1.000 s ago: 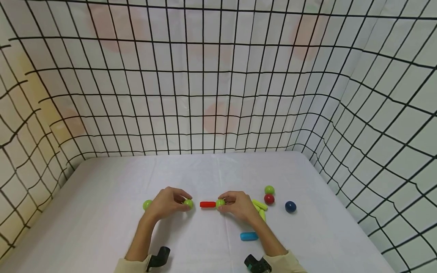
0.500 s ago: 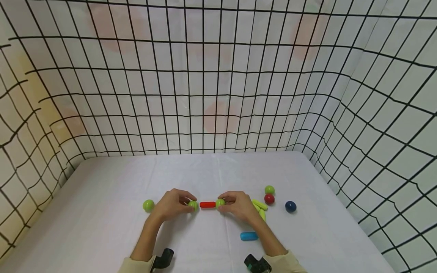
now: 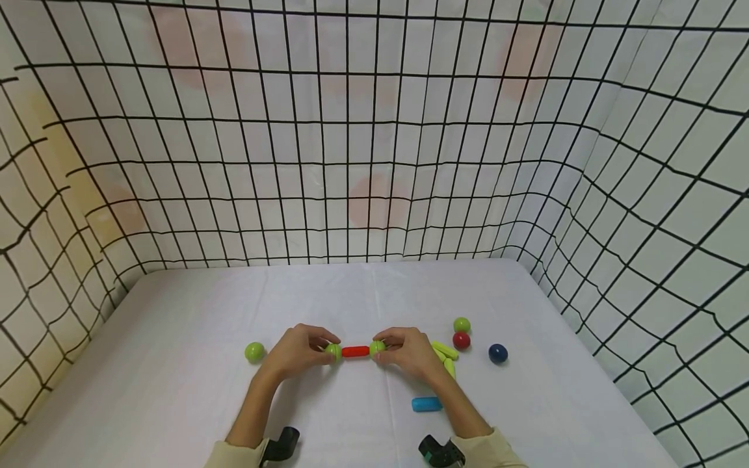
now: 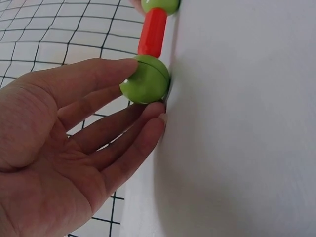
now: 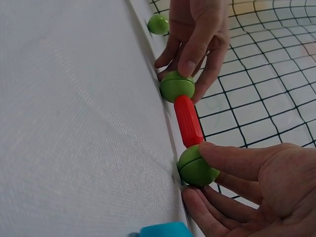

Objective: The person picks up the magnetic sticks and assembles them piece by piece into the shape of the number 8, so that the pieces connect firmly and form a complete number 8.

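Note:
A red rod (image 3: 355,351) lies level between two green balls just at the tabletop. My left hand (image 3: 297,351) pinches the left green ball (image 4: 146,81) between thumb and fingers. On the other side, my right hand (image 3: 407,350) pinches the right green ball (image 5: 196,167) the same way. In the wrist views the rod's ends meet both balls, though how deep they sit is hidden. A loose green ball (image 3: 254,352) stands left of my left hand.
Right of my right hand lie yellow-green rods (image 3: 446,351), a red ball (image 3: 461,340), another green ball (image 3: 461,324) and a dark blue ball (image 3: 498,353). A blue rod (image 3: 426,404) rests by my right forearm. Black netting (image 3: 363,143) encloses the white table (image 3: 193,305).
My left hand has moved right with its green ball, closing the gap to the red rod's left end. The right hand has stayed where it was, holding its ball.

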Available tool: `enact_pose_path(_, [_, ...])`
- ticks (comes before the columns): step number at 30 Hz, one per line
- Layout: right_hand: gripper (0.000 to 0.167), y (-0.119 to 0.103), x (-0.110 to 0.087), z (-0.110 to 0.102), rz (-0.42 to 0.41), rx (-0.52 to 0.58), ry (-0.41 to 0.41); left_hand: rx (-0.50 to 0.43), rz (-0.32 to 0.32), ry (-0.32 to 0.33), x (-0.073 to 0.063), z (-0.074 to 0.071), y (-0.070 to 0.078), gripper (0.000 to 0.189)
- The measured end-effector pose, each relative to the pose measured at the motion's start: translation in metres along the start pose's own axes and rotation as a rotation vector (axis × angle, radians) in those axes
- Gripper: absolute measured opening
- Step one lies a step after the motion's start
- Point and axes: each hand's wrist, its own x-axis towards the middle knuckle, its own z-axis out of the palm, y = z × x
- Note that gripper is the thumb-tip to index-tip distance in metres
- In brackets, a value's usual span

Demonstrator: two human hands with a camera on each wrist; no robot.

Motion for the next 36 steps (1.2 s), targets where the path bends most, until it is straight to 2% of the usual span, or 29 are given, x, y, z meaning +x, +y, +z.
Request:
enact_pose_path(5, [0.028,-0.001,-0.001,0.001,-0.004,-0.003,-0.001,-0.035,-0.039,0.008,-0.001,-0.001,-0.005,0.028])
enact_pose_path(11, [0.029,-0.002,-0.002,0.003,-0.001,0.005,0.013,-0.141,-0.117,0.003,-0.002,-0.001,-0.009,0.024])
enact_pose_path(16, [0.032,-0.004,-0.002,0.003,0.010,0.016,0.025,-0.195,-0.124,0.007,-0.002,-0.003,-0.009,0.026])
enact_pose_path(22, [0.035,-0.007,-0.003,-0.001,0.028,0.036,0.028,-0.204,-0.139,0.025,-0.002,-0.003,-0.007,0.027])
enact_pose_path(28, [0.033,-0.012,-0.006,-0.022,0.061,0.034,0.062,-0.205,-0.175,0.050,-0.001,-0.001,-0.008,0.024])
enact_pose_path(36, [0.028,-0.002,-0.010,-0.064,0.077,-0.077,0.104,-0.186,-0.174,0.067,0.000,0.000,-0.009,0.022])
